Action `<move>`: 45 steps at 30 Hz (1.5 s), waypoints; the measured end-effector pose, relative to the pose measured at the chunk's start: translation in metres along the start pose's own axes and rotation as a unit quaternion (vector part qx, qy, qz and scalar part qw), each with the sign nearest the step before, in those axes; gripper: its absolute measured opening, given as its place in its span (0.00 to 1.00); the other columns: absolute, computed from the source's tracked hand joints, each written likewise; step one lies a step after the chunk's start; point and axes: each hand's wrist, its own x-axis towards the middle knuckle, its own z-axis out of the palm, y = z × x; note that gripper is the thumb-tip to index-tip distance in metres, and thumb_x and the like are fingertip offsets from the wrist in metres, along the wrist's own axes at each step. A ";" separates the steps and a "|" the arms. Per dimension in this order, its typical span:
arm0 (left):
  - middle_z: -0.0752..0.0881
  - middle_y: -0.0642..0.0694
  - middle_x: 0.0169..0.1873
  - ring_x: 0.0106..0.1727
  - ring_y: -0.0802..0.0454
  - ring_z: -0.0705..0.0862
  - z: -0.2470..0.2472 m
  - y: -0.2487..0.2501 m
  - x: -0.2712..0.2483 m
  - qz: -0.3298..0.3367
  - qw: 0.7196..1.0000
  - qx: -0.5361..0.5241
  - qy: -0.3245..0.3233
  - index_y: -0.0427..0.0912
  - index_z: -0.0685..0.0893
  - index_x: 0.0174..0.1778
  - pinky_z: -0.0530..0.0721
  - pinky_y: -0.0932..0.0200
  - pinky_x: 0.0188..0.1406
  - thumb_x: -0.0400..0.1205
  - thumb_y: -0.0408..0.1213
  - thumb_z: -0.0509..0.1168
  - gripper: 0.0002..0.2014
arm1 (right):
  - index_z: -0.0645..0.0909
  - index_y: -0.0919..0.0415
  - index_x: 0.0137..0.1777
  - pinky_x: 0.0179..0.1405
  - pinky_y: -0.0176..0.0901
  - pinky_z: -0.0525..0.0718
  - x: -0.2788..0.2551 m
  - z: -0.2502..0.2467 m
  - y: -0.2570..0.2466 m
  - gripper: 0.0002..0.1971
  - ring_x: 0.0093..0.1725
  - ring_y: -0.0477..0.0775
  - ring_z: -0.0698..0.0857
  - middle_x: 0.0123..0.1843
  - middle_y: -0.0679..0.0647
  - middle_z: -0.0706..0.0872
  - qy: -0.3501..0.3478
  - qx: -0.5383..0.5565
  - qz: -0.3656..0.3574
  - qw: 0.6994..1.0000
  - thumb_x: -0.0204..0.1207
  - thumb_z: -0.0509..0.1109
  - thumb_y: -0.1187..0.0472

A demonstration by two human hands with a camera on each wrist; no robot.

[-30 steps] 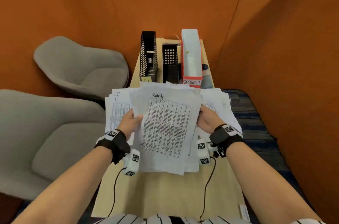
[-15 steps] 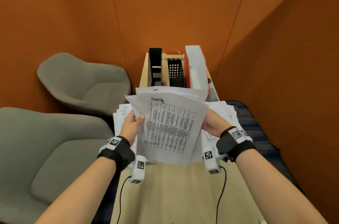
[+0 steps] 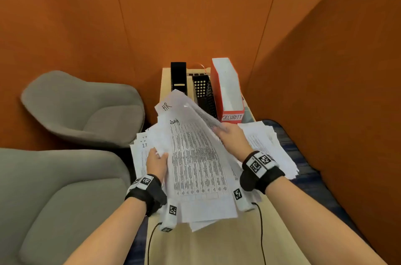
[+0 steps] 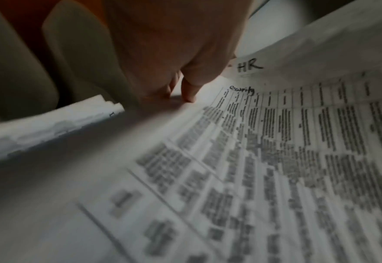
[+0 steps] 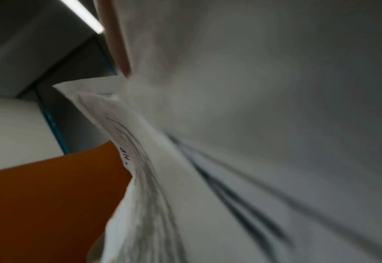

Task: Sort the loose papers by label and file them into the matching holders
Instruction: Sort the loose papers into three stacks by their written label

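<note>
Both hands, left hand (image 3: 156, 163) and right hand (image 3: 231, 137), pinch the fanned papers (image 3: 195, 162); I judge the loose sheets could slip between them.

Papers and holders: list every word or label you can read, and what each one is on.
"SECURITY": label on the front of the red and white holder.
"HR": handwritten at the top of the sheet behind the front sheet.
Handwritten heading on the front sheet: seems to read "Security", not clear.
Printed table text: too blurred to read.
Marks on the left pile: too small to read.
</note>
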 end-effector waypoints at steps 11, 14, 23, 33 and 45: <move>0.81 0.27 0.63 0.64 0.30 0.81 -0.003 -0.077 0.033 -0.230 0.973 0.032 -0.014 0.27 0.77 0.66 0.82 0.44 0.60 0.85 0.43 0.57 0.22 | 0.71 0.54 0.27 0.52 0.51 0.86 -0.001 0.046 0.073 0.18 0.36 0.49 0.77 0.36 0.51 0.80 -0.203 -0.238 0.088 0.946 0.77 0.61 0.71; 0.80 0.25 0.64 0.65 0.29 0.80 -0.021 -0.091 0.032 -0.243 0.961 0.130 0.007 0.23 0.76 0.66 0.79 0.48 0.64 0.86 0.44 0.54 0.26 | 0.80 0.56 0.43 0.53 0.45 0.84 -0.003 0.045 0.118 0.07 0.49 0.55 0.83 0.55 0.56 0.83 -0.229 -0.255 0.153 0.927 0.77 0.63 0.68; 0.72 0.38 0.76 0.77 0.44 0.71 -0.014 -0.101 -0.001 -0.205 0.878 0.413 -0.128 0.32 0.70 0.75 0.68 0.57 0.74 0.87 0.34 0.53 0.20 | 0.70 0.54 0.73 0.46 0.47 0.87 0.018 0.069 0.143 0.48 0.49 0.55 0.87 0.65 0.55 0.81 -0.370 -0.036 0.339 0.864 0.60 0.67 0.21; 0.78 0.35 0.46 0.52 0.39 0.78 0.002 -0.089 0.041 -0.207 0.964 0.164 0.009 0.26 0.77 0.49 0.73 0.51 0.52 0.89 0.34 0.44 0.19 | 0.71 0.61 0.70 0.24 0.36 0.79 0.014 0.072 0.201 0.26 0.28 0.49 0.87 0.42 0.57 0.88 -0.318 -0.021 0.358 0.878 0.74 0.75 0.60; 0.85 0.38 0.42 0.42 0.44 0.82 -0.020 -0.094 0.054 -0.253 0.964 -0.069 -0.036 0.39 0.80 0.49 0.81 0.48 0.52 0.85 0.46 0.56 0.14 | 0.51 0.62 0.84 0.64 0.47 0.79 0.020 0.116 0.198 0.51 0.70 0.57 0.78 0.80 0.61 0.69 -0.363 -0.120 0.309 0.871 0.71 0.74 0.39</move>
